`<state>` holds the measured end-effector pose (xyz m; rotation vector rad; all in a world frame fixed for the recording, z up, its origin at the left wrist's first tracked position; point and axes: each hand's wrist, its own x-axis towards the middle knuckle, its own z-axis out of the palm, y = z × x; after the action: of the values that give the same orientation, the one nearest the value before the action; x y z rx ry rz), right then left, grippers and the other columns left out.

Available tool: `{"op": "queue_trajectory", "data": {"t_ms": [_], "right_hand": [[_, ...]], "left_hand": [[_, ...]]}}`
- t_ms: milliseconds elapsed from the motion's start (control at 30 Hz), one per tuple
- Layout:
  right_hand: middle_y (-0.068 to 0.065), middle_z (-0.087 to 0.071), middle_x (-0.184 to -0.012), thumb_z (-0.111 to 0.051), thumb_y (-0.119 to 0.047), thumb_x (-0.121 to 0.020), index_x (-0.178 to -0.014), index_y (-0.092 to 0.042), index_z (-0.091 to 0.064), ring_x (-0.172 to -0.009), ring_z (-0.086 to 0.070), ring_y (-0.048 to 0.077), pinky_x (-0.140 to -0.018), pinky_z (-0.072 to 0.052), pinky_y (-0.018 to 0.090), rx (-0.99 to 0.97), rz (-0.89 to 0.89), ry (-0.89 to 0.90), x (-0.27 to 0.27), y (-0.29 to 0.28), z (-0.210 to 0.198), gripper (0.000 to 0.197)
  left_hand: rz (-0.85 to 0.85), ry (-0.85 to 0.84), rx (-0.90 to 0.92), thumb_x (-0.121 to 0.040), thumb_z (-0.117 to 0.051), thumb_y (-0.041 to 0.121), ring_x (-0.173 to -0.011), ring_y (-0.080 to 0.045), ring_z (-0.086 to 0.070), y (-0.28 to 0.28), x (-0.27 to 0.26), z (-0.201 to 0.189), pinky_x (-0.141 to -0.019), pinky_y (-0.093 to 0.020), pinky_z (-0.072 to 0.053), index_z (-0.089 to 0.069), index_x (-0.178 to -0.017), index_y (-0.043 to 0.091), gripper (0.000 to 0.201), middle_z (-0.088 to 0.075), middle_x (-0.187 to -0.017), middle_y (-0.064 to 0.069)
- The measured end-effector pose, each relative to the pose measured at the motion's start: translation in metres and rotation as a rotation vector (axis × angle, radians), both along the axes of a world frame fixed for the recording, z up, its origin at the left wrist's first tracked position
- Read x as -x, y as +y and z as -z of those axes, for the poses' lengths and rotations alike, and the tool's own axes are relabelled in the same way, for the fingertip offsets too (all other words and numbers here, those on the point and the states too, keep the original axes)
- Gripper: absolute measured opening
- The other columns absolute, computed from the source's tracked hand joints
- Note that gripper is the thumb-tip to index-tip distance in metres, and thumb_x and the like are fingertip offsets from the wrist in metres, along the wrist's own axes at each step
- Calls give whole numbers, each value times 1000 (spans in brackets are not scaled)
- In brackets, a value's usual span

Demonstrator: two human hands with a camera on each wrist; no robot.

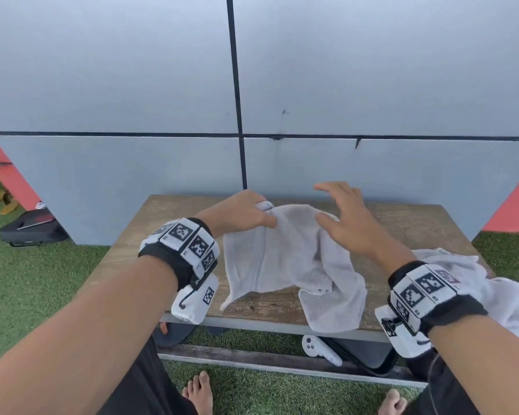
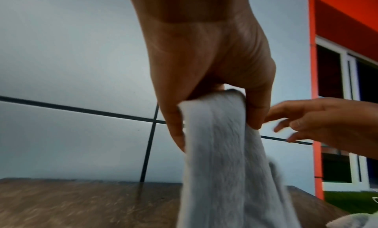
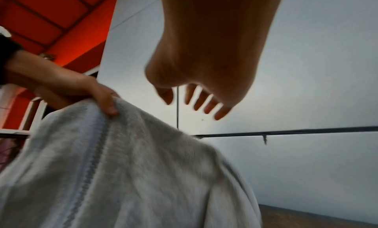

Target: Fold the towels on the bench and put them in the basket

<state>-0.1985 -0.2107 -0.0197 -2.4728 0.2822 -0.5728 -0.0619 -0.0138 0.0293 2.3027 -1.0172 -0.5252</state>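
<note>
Head view: left grip [image 1: 240, 212] pinches the rumpled pale-grey towel [image 1: 285, 256] (corner lifted); right grip [image 1: 346, 217] splayed, empty.

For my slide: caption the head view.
Left hand pinches a white towel corner above the wooden bench; open right hand reaches in.

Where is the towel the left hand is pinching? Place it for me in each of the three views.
Head: the towel lies mid-bench, its far corner lifted by the left hand.
Left wrist: it hangs centre, from the fingers down to the bottom edge.
Right wrist: it fills the lower left.
Shared landmark: the dark wall seam.
</note>
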Motion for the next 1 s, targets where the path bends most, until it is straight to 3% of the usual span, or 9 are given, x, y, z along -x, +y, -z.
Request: {"op": "queue_trajectory", "data": {"t_ms": [133,233,367,500,600,667,800,900,1000], "right_hand": [[-6,-44,-137,-57,-59,-82,-144,-26,-43,-130,-28,19,-108,-30,36,23,-124,198,-13,27,1,72],[0,-48,-128,-61,-49,-87,-133,-18,-44,-122,-39,21,-104,-39,39,-68,19,-24,-11,39,5,59],[-6,-50,-111,-68,-61,-77,-113,-25,-42,-103,-50,14,-84,-47,31,-274,-45,-49,-2,69,13,58],[1,-60,-83,-54,-21,-96,-98,-11,-51,-70,-53,17,-62,-43,34,-187,95,70,-7,70,27,11],[-1,-62,-78,-45,-9,-97,-88,-11,-59,-68,-51,15,-58,-36,27,-278,211,3,-4,47,24,16],[-10,-58,-72,-48,-13,-98,-80,-23,-56,-68,-51,10,-58,-35,23,-206,243,-53,1,35,10,23],[-7,-56,-67,-57,-29,-100,-75,-25,-55,-67,-51,18,-64,-37,36,-57,164,-94,1,35,-26,25],[1,-64,-67,-65,-33,-95,-81,-19,-71,-62,-52,18,-63,-44,39,-9,35,-77,3,48,-43,21],[-1,-62,-62,-69,-34,-92,-83,-20,-74,-56,-48,13,-57,-40,32,-14,1,-114,14,57,-51,18]], "left_hand": [[41,212,118,-79,-59,22,-76,-15,-52,-17,13,-9,-69,-30,-40,-61,-86,-3,26,-59,-79,-1],[-90,283,258,-87,-53,8,-70,-18,-53,-25,13,-11,-63,-27,-44,-53,-78,1,11,-57,-76,-5],[-292,280,481,-94,-46,0,-68,-15,-50,-30,12,-11,-57,-26,-44,-36,-113,17,27,-48,-85,-5],[-250,187,492,-89,-38,-4,-63,-18,-49,-32,15,-14,-53,-25,-40,-56,-110,21,37,-52,-75,-3],[-352,118,510,-92,-48,3,-81,-15,-54,-21,8,-20,-62,-21,-42,-70,-103,16,28,-59,-90,1],[-261,79,397,-90,-64,17,-85,-14,-53,-10,6,-24,-65,-23,-41,-64,-115,20,25,-53,-95,4],[-6,-141,-137,-71,-83,49,-95,-24,-51,-2,19,-21,-86,-38,-47,-38,-132,40,76,-31,-115,-2],[-27,-209,67,-79,-76,46,-108,-26,-46,-6,31,-8,-97,-40,-45,-56,-111,34,39,-34,-113,-3],[-40,-258,277,-90,-63,20,-91,-27,-59,-4,41,-9,-77,-33,-47,-67,-90,19,4,-56,-93,-3]]}}
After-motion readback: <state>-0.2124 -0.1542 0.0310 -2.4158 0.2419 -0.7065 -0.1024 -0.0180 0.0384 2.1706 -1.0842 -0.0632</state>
